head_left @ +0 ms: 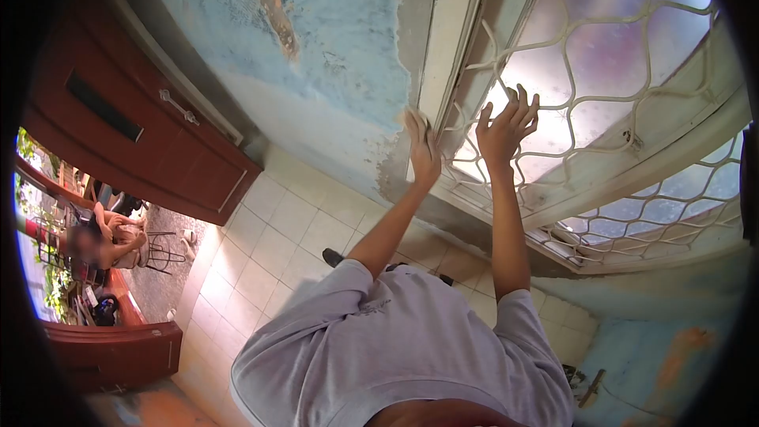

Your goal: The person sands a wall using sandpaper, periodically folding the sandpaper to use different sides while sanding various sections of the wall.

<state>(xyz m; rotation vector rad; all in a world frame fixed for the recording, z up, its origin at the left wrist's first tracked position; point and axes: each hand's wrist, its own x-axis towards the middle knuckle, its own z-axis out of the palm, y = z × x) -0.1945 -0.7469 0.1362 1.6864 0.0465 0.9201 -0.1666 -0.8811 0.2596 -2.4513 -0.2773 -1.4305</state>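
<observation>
My left hand [424, 150] presses against the white window frame [444, 71], at its edge with the wall. Its fingers are close together, and a small tan patch shows at the fingertips; what this is I cannot make out. To the right, my right hand [506, 130] reaches up to the cream metal grille [569, 99] over the bright window pane [609, 55]. The fingers of that hand are spread and slightly bent, with nothing seen in them. Whether they touch the bars is unclear. Left of the frame, the wall [340, 47] shows peeling blue paint and grey patches.
A red-brown door [142, 103] with a metal handle [178, 107] stands at the left. Through the doorway a person [115, 237] sits outside near a wire stool [166, 251]. Pale tiles [261, 225] cover the floor. A second grilled window [664, 205] is at the right.
</observation>
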